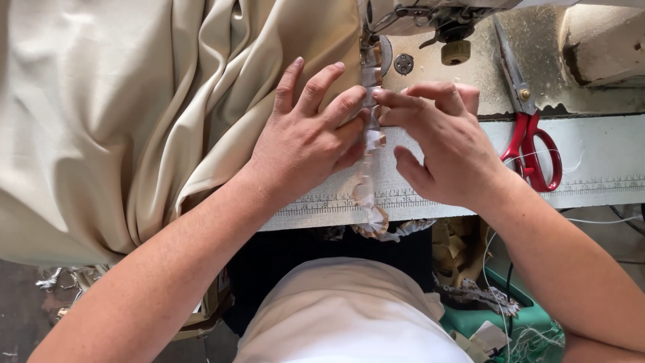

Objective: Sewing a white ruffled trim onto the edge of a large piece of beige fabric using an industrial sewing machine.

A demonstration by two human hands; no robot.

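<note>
We're looking down on a sewing table (591, 171), both hands working at the edge of a big beige fabric (121, 114). L hand (309, 138) lies flat on the cloth, fingers spread and stretched fwd, palm pressing down; it grips nothing, just pins the fabric's edge, w/ the index tip up against the pleated tape (368, 171). R hand (443, 144) sits just across the tape, fingers bent, index and middle tips touching the tape near the top, thumb tucked lower beside it. We can't tell if the R thumb and fingers really pinch the tape or only press on it.

The tape is a narrow ruffled strip, white w/ tan folds. It runs between the two hands, from the sewing machine's presser foot (371, 50) at the top down over the table's front edge, where its loose end curls and hangs. The fabric bunches in deep folds to the L, spilling off the table.

Red-handled scissors (531, 128) lie to the R of the R hand, near but apart, blades pointing away from us. A printed ruler strip (605, 185) runs along the table's front edge. Green bin (531, 323) w/ scraps sits below at the R.
</note>
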